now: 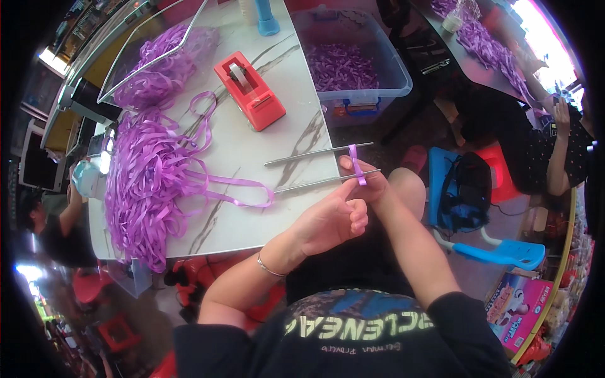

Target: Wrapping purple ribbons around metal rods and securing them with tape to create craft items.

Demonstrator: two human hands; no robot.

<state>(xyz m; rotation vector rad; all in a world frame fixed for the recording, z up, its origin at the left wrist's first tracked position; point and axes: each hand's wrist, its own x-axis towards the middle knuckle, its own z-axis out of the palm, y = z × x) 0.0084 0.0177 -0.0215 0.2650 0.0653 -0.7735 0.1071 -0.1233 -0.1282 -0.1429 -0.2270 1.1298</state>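
Two thin metal rods [302,152] lie nearly parallel, their ends reaching past the right edge of the table. A short band of purple ribbon [355,160] wraps across both rods near those ends. My right hand [373,184] is closed about the ribbon from behind and below, its thumb tip between the rods. My left hand [331,222] has its fingers curled, with the pinching tips against the ribbon's lower end, partly hidden. A large tangled pile of purple ribbon [148,183] covers the table's left side, and one long loop trails toward the rods.
A red tape dispenser [252,94] stands on the marble-patterned table [227,230]. Behind it is a blue bottle-like object [268,24]. A clear bin [362,93] of short purple ribbon pieces sits beyond the table's right edge. Blue stools [498,253] and other people are nearby.
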